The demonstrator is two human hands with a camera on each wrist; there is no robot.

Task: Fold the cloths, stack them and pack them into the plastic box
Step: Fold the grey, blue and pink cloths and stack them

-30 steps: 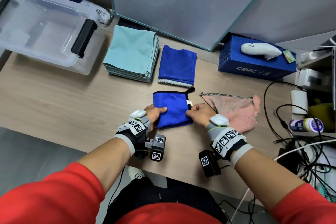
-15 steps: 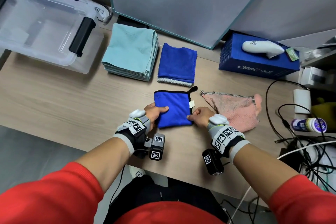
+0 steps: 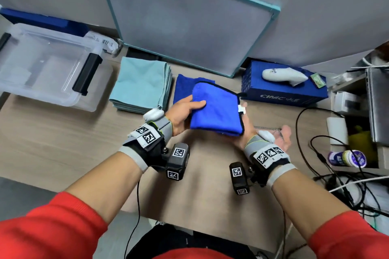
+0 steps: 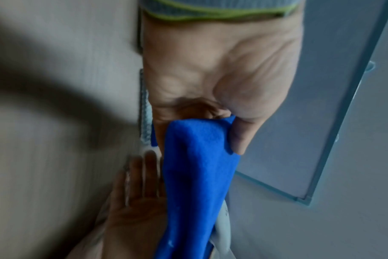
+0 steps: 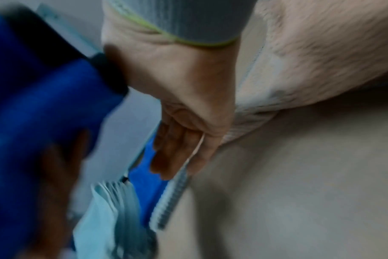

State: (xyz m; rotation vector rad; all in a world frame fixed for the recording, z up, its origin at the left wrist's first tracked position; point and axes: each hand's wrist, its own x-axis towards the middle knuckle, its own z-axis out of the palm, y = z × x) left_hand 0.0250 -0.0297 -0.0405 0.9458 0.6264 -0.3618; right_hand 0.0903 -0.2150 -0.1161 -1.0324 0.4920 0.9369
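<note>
Left hand pinches the folded blue cloth at its left edge, thumb on top, lifted off the desk; right hand lies flat and spread beneath it; the plastic box sits far left, beside stacked teal cloths

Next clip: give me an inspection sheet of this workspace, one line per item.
Surface: wooden table.
Job's things: folded blue cloth held above the table; another blue cloth under it; teal cloth stack; pink cloth unfolded; plastic box holds no cloths.
Clutter: blue carton with white device; bottle.
Grippers: left hand pinches the blue cloth; right hand supports it from beneath, fingers straight.
Cables: black tangle on the right.
Surroundings: framed grey board leaning behind.
</note>
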